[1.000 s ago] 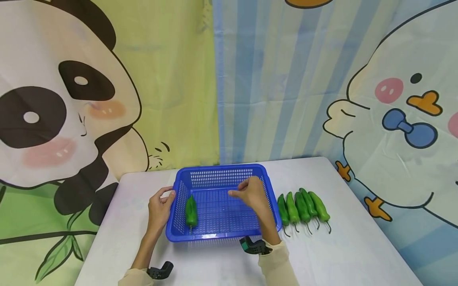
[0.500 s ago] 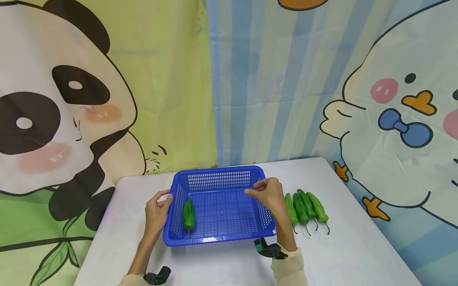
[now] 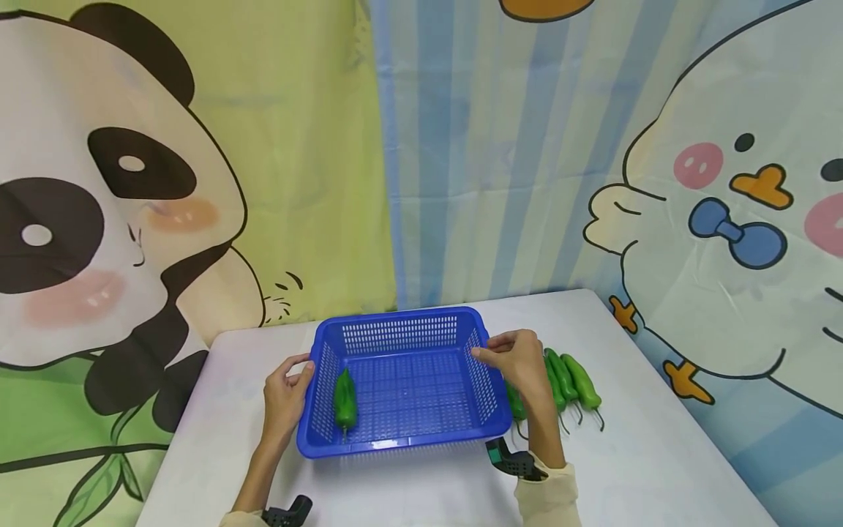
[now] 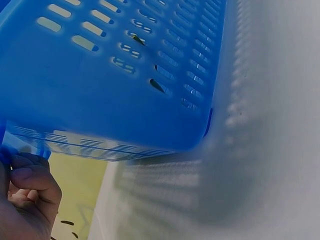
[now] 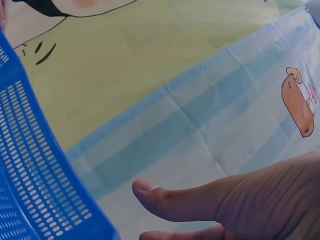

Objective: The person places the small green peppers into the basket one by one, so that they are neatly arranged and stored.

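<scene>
Blue basket (image 3: pixel 408 402) sits between left hand (image 3: pixel 283 399), gripping it, and unclenched right hand (image 3: pixel 523 362).

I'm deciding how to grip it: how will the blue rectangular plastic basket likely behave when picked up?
The blue rectangular plastic basket is probably light for its size: its walls are full of slots. Its straight rim suggests it is fairly stiff. The glossy green pepper inside might slide or roll if the basket tilts.
</scene>
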Tool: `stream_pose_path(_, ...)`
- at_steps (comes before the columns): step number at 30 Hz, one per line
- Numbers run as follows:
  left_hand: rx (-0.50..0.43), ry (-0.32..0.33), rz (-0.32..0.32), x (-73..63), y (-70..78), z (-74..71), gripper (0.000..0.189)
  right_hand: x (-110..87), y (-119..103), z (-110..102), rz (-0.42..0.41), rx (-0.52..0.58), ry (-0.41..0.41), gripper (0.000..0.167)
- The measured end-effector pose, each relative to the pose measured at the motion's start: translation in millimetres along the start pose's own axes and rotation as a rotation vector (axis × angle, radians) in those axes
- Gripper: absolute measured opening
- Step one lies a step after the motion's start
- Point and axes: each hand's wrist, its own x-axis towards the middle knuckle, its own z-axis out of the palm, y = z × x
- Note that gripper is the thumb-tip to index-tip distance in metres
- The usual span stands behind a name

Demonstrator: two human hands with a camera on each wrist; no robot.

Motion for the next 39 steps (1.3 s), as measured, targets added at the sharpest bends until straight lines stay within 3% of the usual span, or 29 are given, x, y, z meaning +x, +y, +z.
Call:
stream_pose_path(10,0.006,-0.006,0.003,-0.7,-2.3,0.3,0.04,0.7,13.2,-17.2,0.046,-0.014,0.059,0.038)
stream_pose_path(21,0.012,-0.009,-0.002,-0.9,-1.8,0.6,0.041,8.5,28.8,-45.1,0.03,-0.081,0.085,0.043)
stream_pose_path(27,0.013,-0.004,0.009,-0.9,-2.0,0.8,0.041,12.8,38.7,-61.4,0.062,-0.097,0.074,0.046)
stream_pose_path(39,0.018,-0.009,0.006,-1.2,-3.2,-0.4,0.043,17.7,77.3,-85.4,0.046,-0.122,0.144,0.046)
